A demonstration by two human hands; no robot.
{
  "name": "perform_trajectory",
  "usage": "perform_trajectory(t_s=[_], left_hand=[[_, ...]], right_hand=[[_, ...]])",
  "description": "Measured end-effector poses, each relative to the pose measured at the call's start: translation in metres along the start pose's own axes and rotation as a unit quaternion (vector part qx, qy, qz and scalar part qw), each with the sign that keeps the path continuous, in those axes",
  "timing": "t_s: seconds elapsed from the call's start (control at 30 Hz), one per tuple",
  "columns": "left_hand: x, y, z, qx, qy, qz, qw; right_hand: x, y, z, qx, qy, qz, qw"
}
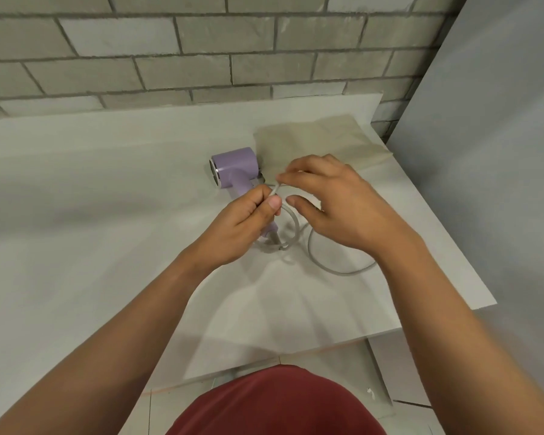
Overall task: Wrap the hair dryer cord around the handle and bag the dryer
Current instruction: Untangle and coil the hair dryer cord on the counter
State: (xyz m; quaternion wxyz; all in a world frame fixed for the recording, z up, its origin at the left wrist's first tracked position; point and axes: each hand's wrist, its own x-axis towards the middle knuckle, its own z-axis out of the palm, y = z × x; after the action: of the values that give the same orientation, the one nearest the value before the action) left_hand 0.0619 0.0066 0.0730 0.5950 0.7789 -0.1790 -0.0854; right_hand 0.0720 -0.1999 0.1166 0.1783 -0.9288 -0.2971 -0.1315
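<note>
A lilac hair dryer (233,166) lies on the white counter (107,189), its barrel pointing left and its handle running toward me. My left hand (236,227) is closed around the handle and pinches the grey cord (327,265) against it with the thumb. My right hand (333,202) hovers just to the right, its fingertips pinching a stretch of the same cord near the left thumb. The cord loops below the handle's end and trails in a curve under my right wrist. A flat beige bag (321,142) lies behind the dryer at the back right.
A grey brick wall (201,48) runs along the back of the counter. A plain grey panel (500,152) stands to the right. The counter's right edge (471,265) and front edge are close to my arms, with tiled floor below.
</note>
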Motion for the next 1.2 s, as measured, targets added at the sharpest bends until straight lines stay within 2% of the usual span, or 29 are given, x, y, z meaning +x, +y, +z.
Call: perform_trajectory(t_s=[0.2,0.3,0.37,0.4,0.47,0.63,0.7,0.83,0.93,1.03,1.2], left_hand=[[-0.001,-0.002,-0.006,0.002,-0.029,0.004,1.0],[-0.002,-0.007,-0.01,0.001,-0.034,-0.007,0.999],[-0.004,-0.012,-0.011,0.017,-0.04,-0.016,0.999],[-0.005,-0.013,-0.011,0.021,-0.041,-0.023,0.999],[-0.004,-0.013,-0.011,0.012,-0.035,-0.032,0.999],[0.002,-0.012,-0.013,0.031,-0.028,-0.036,0.998],[0.005,-0.013,-0.013,0.045,-0.032,-0.034,0.998],[0.008,-0.014,-0.011,0.044,-0.044,-0.017,0.998],[0.005,-0.019,-0.012,0.031,-0.065,-0.028,0.997],[0.002,-0.02,-0.012,0.037,-0.062,-0.06,0.996],[0.01,-0.02,-0.003,0.05,-0.05,-0.021,0.997]], right_hand=[[0.01,0.001,0.002,-0.061,0.064,-0.041,0.995],[0.016,0.0,-0.008,-0.004,0.173,0.007,0.985],[0.019,0.003,-0.02,0.056,0.263,0.053,0.962],[0.019,0.004,-0.026,0.06,0.282,0.073,0.955],[0.017,0.008,-0.032,0.049,0.263,0.096,0.959],[0.003,0.023,-0.026,-0.011,0.132,0.154,0.979],[-0.002,0.016,-0.023,-0.015,0.092,0.121,0.988],[0.002,-0.006,-0.006,-0.036,0.004,-0.001,0.999],[0.002,-0.006,0.002,-0.032,0.006,-0.01,0.999],[-0.003,-0.003,-0.004,-0.03,0.047,0.007,0.998],[-0.013,-0.004,-0.015,-0.04,0.105,0.011,0.994]])
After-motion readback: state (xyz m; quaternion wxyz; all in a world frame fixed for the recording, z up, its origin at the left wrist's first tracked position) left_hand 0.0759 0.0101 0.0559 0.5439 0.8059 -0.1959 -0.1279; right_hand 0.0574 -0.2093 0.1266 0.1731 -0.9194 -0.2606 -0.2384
